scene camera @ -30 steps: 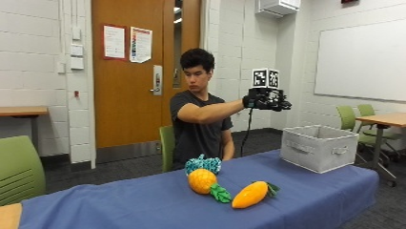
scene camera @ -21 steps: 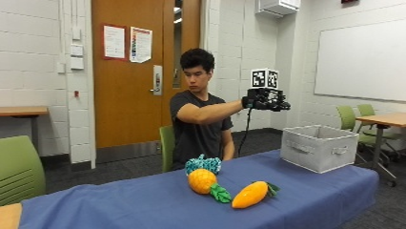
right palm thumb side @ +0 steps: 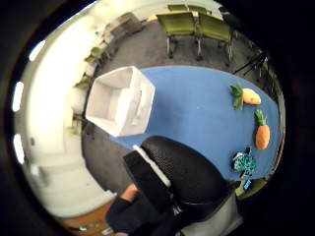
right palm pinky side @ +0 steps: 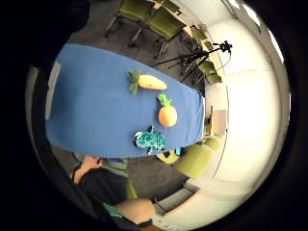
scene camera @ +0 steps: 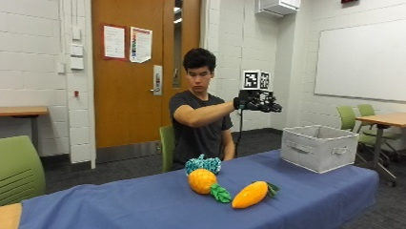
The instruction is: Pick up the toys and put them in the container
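Observation:
Three plush toys lie on the blue table (scene camera: 126,205): a teal one (scene camera: 203,164) nearest the person, an orange pineapple (scene camera: 203,181) and an orange carrot with green leaves (scene camera: 250,194). The grey fabric container (scene camera: 319,148) stands at the table's right end, open side up. My gloved right hand (scene camera: 257,101) is raised at chest height, high above the table between the toys and the container, fingers relaxed and holding nothing. The palm views look down on the carrot (right palm pinky side: 151,83), pineapple (right palm pinky side: 167,114), teal toy (right palm pinky side: 150,140) and the container (right palm thumb side: 120,101).
The person sits behind the table on a green chair (scene camera: 167,143). More green chairs (scene camera: 19,171) and another table (scene camera: 380,119) stand around the room. A tripod (right palm pinky side: 192,60) stands beyond the table's far side.

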The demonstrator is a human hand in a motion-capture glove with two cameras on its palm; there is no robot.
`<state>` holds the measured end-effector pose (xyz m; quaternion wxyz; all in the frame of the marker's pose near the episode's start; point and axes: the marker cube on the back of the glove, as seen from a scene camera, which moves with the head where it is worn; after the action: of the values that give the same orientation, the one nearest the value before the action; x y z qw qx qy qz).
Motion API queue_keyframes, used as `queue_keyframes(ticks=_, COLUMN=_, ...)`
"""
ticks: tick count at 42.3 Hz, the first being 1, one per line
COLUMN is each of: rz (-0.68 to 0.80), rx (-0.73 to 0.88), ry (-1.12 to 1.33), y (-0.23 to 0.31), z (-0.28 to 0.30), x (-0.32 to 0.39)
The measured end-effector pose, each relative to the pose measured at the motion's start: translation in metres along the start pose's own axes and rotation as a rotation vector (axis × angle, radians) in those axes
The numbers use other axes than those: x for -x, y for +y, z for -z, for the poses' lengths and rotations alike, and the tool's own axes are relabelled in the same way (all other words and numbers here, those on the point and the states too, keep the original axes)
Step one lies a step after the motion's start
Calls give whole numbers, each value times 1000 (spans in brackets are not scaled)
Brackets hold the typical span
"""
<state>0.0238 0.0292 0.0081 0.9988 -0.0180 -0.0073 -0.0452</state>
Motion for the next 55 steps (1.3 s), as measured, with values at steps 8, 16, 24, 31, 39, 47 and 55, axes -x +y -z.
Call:
queue_keyframes(ticks=8, rz=2, rx=35, ry=-5, y=35, z=-4, x=-42)
queue_keyframes(ticks=16, rz=-31, rx=2, ry=20, y=80, z=-21, x=-95)
queue_keyframes(ticks=24, rz=-69, rx=-2, ry=0, y=105, z=-60, x=-141)
queue_keyframes(ticks=31, rz=-81, rx=46, ry=-25, y=121, z=-109, x=-164)
queue_keyframes(ticks=39, rz=-93, rx=103, ry=-74, y=133, z=-167, x=-184)
queue_keyframes(ticks=47, rz=-93, rx=167, ry=-84, y=142, z=-216, x=-193)
queue_keyframes(ticks=55, rz=-113, rx=219, ry=-57, y=146, z=-246, x=-199)
